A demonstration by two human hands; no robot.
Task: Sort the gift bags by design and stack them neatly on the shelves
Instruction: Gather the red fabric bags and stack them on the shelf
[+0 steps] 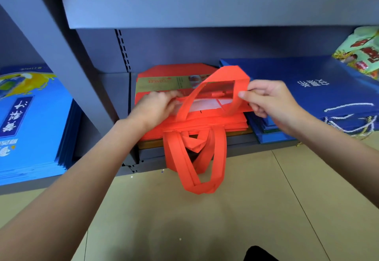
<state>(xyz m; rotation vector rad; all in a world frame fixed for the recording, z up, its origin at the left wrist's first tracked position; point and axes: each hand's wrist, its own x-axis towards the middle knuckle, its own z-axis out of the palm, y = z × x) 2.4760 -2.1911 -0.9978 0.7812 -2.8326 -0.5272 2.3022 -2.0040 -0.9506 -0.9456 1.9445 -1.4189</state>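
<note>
Grey metal shelving (pixel 205 8) over beige tiled floor (pixel 256 199). Bottom shelf, centre: stack of orange gift bags (pixel 194 121) lying flat, gold printed panel on top bag at 11 o'clock of stack. Left hand (pixel 153 107) at 9 o'clock of stack, fingers curled onto top bag's edge. Right hand (pixel 266 100) at 3 o'clock, thumb and fingers pinching upright orange strap handle (pixel 225 80). More orange handle loops (pixel 196 162) hanging off shelf front toward 6 o'clock. Dark blue bags (pixel 297 88) with white rope handles just beside, at 3 o'clock. Light blue printed bags (pixel 30 117) in next bay, 9 o'clock. Green patterned bag (pixel 361 49) at 2 o'clock.
</note>
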